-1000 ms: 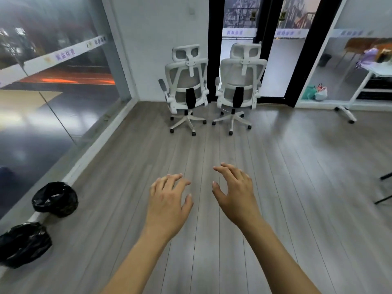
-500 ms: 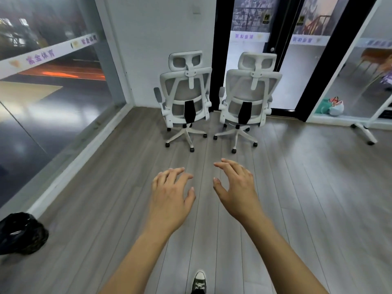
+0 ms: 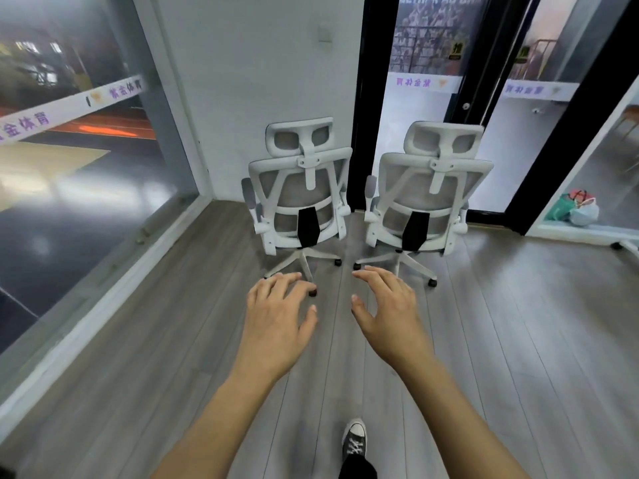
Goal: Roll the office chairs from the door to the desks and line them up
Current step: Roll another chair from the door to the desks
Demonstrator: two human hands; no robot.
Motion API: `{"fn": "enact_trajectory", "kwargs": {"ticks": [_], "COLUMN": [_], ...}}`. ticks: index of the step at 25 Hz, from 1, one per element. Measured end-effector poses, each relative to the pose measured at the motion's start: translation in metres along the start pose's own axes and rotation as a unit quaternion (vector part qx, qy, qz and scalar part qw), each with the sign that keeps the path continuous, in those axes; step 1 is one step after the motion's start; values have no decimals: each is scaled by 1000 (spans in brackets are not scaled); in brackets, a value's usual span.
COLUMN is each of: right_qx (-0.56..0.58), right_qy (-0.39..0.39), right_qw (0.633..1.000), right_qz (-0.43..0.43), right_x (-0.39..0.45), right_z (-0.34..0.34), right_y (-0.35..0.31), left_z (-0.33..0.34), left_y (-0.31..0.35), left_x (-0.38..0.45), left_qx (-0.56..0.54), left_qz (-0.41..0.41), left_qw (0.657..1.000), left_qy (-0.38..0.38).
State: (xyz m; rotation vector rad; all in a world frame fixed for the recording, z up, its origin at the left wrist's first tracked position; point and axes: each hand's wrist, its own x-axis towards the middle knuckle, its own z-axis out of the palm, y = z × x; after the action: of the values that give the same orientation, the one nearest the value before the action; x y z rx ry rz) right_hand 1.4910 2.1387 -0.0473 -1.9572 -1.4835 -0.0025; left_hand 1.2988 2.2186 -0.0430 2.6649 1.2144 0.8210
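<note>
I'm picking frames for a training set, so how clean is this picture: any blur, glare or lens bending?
Head view: the two white mesh office chairs and both open hands are fairly sharp; the glass wall on the left is smeared and carries bright reflections; the black door frame leans from wide-angle distortion.

Bare, sleeveless forearms (image 3: pixel 214 420); a dark canvas sneaker (image 3: pixel 354 442) with white laces and toe cap, dark trouser hem.
</note>
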Motion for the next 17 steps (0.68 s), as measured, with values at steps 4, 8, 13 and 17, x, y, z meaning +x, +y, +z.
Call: {"fn": "enact_trajectory", "kwargs": {"ticks": [4,8,13,17], "right_qx": [11,18,33,22], "right_qy": [-1,-21,-54,-63], "right_qw": [1000,1000,998,998], "right_qz": [0,-6,-24,-20], "right_x": [125,253,382,487], "right_z": [35,66,108,151], "right_y": [60,112,145,177], "left_z": [60,107,149,199], "left_y": [-27,-48,-98,-156], "left_x": [119,235,342,425], "left_qx": [18,31,42,43], "left_qz": [-10,-27,-67,-100], "left_qw": [1000,999,997,994], "left_qy": [-10,-10,-4,-10]}}
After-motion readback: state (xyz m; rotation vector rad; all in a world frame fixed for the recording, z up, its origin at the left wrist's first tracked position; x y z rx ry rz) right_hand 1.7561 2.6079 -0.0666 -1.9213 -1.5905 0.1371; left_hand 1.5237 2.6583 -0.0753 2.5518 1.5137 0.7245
